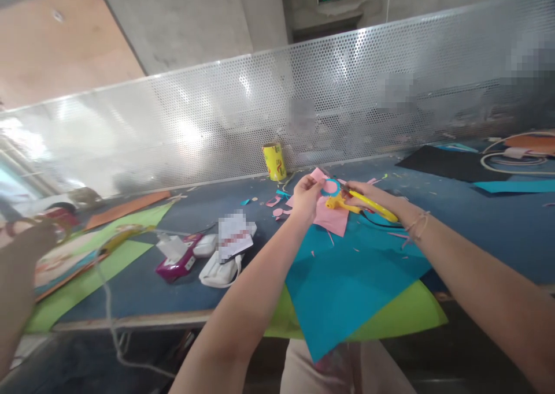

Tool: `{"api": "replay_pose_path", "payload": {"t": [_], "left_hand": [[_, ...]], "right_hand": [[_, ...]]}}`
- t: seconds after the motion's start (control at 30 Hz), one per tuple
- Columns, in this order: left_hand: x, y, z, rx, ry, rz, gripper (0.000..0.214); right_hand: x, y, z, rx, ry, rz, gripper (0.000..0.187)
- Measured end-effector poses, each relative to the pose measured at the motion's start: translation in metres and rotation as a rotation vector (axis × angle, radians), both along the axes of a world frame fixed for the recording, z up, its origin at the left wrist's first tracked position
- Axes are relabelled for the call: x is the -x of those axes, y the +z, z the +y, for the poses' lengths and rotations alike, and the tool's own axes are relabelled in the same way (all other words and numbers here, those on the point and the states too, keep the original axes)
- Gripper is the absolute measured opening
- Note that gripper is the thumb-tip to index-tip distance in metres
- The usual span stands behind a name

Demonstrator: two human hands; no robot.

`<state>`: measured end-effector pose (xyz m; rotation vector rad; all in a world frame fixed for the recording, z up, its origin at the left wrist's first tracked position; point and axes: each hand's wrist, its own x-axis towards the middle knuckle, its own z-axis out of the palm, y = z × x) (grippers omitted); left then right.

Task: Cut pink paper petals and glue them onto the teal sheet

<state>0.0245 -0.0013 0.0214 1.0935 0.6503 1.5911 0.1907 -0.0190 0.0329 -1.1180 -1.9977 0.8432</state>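
My left hand (pixel 307 196) pinches the edge of a pink paper sheet (pixel 332 218) that carries a teal ring (pixel 330 187) with a pink middle. My right hand (pixel 362 193) is closed round a yellow glue gun (pixel 368 204), its orange tip (pixel 332 202) touching the paper just below the ring. Both hands sit close together over the far part of the blue table (pixel 477 220). A large blue paper sheet (pixel 347 278) lies under the pink one, on top of a green sheet (pixel 403 316).
A yellow roll (pixel 274 161) stands by the perforated metal screen (pixel 303 93). A purple tissue pack (pixel 177 261), white pouches (pixel 221 267) and green paper (pixel 95 267) lie left. Another person's arm (pixel 17 290) is at far left. Black and blue sheets (pixel 451 164) and a cable lie right.
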Motion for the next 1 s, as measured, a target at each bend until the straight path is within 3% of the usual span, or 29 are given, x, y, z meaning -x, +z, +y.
{"api": "replay_pose_path", "payload": {"t": [0.33, 0.77, 1.0], "left_hand": [[-0.001, 0.001, -0.003, -0.002, -0.013, -0.015, 0.017], [0.000, -0.002, 0.003, 0.058, -0.038, -0.075, 0.017], [-0.001, 0.001, -0.002, 0.105, -0.057, -0.106, 0.019]], "right_hand": [[0.004, 0.001, -0.003, 0.121, -0.012, 0.006, 0.005], [0.007, 0.002, -0.008, -0.050, 0.029, -0.013, 0.011], [0.008, 0.002, -0.008, -0.013, -0.035, -0.035, 0.006]]}}
